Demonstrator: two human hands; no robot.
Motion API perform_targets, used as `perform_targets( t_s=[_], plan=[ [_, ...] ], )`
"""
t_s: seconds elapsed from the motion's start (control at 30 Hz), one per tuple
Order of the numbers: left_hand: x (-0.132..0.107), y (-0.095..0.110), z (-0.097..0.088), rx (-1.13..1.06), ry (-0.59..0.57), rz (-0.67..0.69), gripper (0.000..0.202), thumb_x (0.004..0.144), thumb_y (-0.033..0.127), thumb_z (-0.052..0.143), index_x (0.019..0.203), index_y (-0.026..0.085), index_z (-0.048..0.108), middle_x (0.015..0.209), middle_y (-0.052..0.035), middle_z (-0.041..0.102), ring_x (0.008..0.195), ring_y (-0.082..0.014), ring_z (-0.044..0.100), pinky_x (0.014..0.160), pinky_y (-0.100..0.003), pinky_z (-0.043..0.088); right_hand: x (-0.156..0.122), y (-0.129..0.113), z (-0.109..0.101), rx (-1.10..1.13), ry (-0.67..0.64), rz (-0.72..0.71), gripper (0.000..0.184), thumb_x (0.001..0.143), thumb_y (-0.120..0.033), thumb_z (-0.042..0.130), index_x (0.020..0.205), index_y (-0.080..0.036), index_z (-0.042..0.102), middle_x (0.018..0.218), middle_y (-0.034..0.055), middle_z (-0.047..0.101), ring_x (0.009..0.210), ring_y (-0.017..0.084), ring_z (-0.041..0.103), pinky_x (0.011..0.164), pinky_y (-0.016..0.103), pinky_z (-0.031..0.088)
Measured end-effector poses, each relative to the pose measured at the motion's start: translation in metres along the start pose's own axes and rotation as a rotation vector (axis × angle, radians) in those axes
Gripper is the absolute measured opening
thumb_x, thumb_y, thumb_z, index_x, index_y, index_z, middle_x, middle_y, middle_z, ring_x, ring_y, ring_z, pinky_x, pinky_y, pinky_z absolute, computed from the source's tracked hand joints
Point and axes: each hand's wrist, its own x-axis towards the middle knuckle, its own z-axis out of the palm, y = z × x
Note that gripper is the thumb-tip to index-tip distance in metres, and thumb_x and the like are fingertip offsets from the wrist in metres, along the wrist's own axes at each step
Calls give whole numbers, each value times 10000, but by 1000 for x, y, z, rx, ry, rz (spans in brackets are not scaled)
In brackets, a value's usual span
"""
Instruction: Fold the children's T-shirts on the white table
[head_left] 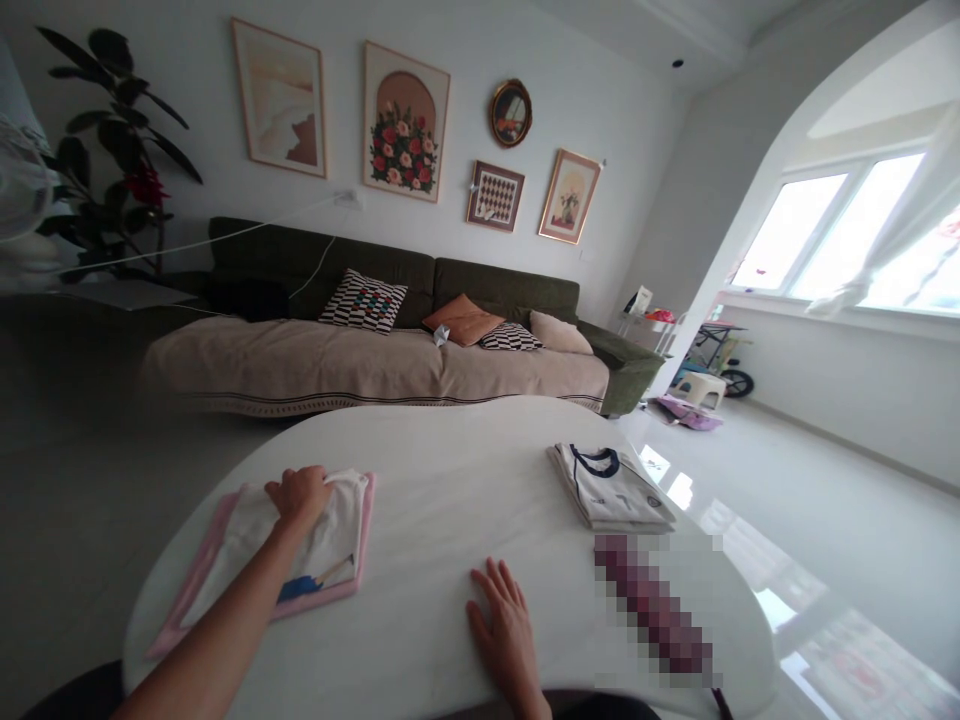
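Observation:
My left hand (pixel 300 493) rests with curled fingers on the far edge of a folded white garment (pixel 330 535), which lies on a folded pink cloth (pixel 199 580) at the left of the white oval table (pixel 450 470). It presses the fabric rather than lifting it. My right hand (pixel 504 620) lies flat on the bare tabletop near the front edge, fingers stretched out and slightly apart, holding nothing. A second folded white shirt with a dark blue collar (pixel 611 488) lies at the right side of the table, apart from both hands.
A blurred patch (pixel 652 605) covers part of the table's right front. Behind the table stands a dark green sofa (pixel 495 290) with a beige cover and several cushions. A large plant (pixel 112 150) is at far left. Glossy floor and a window lie to the right.

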Motion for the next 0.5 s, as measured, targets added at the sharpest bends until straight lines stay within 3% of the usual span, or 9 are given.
perform_targets(
  t_s=[0.1,0.23,0.3,0.37,0.4,0.47,0.5],
  plan=[
    [3,5,-19,-28,-43,52,226,736,275,497,790,149,676,855,-148,669,893,-325,566,798,-443,351,0,0,0,2,-7,4,412,827,-318,389,1212,-238,513,1377,48,395,1311,242,265,1044,442,282],
    [-6,29,-66,-149,-28,340,275,813,292,433,989,235,637,977,-27,640,941,-174,566,816,-240,382,0,1,1,1,-5,-3,415,827,-314,382,1215,-235,510,1378,53,394,1314,235,260,1046,431,277],
    [-26,49,-98,-256,56,483,333,860,329,369,1117,255,568,1028,3,601,968,-129,543,844,-192,368,0,1,2,-3,-1,-6,418,826,-314,386,1216,-231,509,1378,55,395,1315,231,258,1049,422,274],
    [-57,71,-132,-526,247,683,350,872,332,354,1103,192,577,975,-29,596,918,-147,553,822,-218,396,0,1,3,-5,8,-8,418,827,-315,388,1216,-226,510,1378,56,394,1314,228,260,1052,414,271],
    [-76,82,-148,-623,289,772,344,878,342,358,1093,193,581,961,-27,601,903,-148,555,816,-227,404,0,2,4,-6,13,-10,416,828,-315,388,1215,-226,511,1377,56,396,1312,228,264,1051,413,273],
    [-111,103,-170,-748,306,928,312,883,342,383,1081,210,585,921,-17,622,878,-143,565,805,-230,414,-1,3,6,-9,30,-17,407,828,-314,393,1206,-231,520,1372,56,404,1307,232,277,1044,420,283],
    [-127,113,-175,-777,253,1008,301,881,342,400,1091,223,579,917,-12,633,868,-140,573,797,-228,420,-1,4,8,-10,44,-25,407,826,-314,399,1205,-231,519,1369,56,409,1303,235,284,1040,423,291]
  ],
)
